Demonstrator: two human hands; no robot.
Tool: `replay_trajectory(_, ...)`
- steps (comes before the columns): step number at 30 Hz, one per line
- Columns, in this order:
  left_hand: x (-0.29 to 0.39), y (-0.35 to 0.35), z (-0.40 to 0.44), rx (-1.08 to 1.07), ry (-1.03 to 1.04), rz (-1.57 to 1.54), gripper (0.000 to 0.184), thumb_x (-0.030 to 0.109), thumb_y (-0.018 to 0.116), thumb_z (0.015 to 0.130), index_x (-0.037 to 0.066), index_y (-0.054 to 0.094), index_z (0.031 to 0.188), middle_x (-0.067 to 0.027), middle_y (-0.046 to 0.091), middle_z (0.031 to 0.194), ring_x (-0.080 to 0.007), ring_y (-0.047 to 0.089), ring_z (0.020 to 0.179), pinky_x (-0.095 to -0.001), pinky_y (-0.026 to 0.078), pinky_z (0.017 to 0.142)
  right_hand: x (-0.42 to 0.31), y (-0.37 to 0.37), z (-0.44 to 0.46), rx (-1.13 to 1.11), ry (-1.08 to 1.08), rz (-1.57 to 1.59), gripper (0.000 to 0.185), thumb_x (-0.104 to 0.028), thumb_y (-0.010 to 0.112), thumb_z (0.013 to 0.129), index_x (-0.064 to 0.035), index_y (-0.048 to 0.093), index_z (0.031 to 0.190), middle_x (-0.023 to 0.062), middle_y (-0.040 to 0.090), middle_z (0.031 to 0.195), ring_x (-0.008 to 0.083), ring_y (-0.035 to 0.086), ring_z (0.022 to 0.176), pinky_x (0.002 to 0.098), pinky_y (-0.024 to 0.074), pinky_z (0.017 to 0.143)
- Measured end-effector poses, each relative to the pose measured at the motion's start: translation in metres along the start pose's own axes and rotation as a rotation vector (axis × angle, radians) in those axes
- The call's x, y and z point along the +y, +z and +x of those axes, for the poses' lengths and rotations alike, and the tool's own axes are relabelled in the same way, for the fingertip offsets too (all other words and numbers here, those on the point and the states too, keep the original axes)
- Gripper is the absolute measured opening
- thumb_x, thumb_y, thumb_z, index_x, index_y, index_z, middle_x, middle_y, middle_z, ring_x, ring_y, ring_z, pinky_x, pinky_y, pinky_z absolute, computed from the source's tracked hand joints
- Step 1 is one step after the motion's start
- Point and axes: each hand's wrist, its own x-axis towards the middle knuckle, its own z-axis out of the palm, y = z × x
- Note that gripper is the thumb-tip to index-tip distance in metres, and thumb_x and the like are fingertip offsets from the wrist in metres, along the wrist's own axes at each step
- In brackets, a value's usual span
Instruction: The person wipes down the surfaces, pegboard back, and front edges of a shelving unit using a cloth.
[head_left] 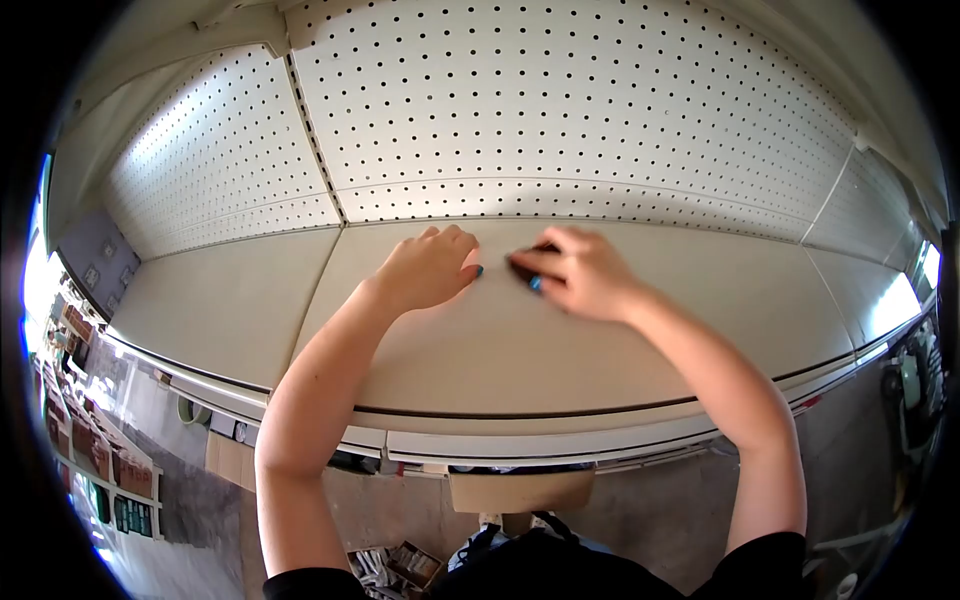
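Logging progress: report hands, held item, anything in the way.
Left hand over shelf, nothing visibly held. Right hand gripping dark object, blurred. Perforated panel behind.

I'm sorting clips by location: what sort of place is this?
Probably a shop or stockroom: a perforated back panel rises behind the pale shelf, and a rack of goods stands at the view's left.

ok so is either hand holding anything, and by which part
The right hand holds a dark object by its right side; blur hides what it is. Nothing shows in the left hand.
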Motion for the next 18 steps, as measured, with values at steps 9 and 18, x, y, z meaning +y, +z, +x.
replay_trajectory(9, -0.005, 0.012, 0.004, 0.132, 0.139, 0.0, 0.034, 0.025, 0.055, 0.09, 0.01, 0.053, 0.121, -0.0078, 0.053, 0.124, -0.0282, 0.049, 0.117, -0.0407, 0.044, 0.093, 0.083, -0.007, -0.023, 0.072, 0.26, -0.27, 0.032, -0.016, 0.061, 0.081, -0.0229, 0.067, 0.111, 0.0044, 0.058, 0.106, 0.0224, 0.059, 0.095, 0.0371, 0.048, 0.083)
replay_trajectory(18, -0.002, 0.008, 0.005, 0.053, 0.094, -0.081, 0.034, 0.025, 0.055, 0.091, 0.01, 0.052, 0.121, -0.0083, 0.054, 0.124, -0.0269, 0.052, 0.113, -0.0407, 0.044, 0.093, -0.038, -0.002, 0.001, -0.019, -0.216, 0.036, 0.036, -0.014, 0.063, 0.077, -0.0241, 0.067, 0.111, 0.005, 0.058, 0.103, 0.0209, 0.057, 0.097, 0.0382, 0.0438, 0.084)
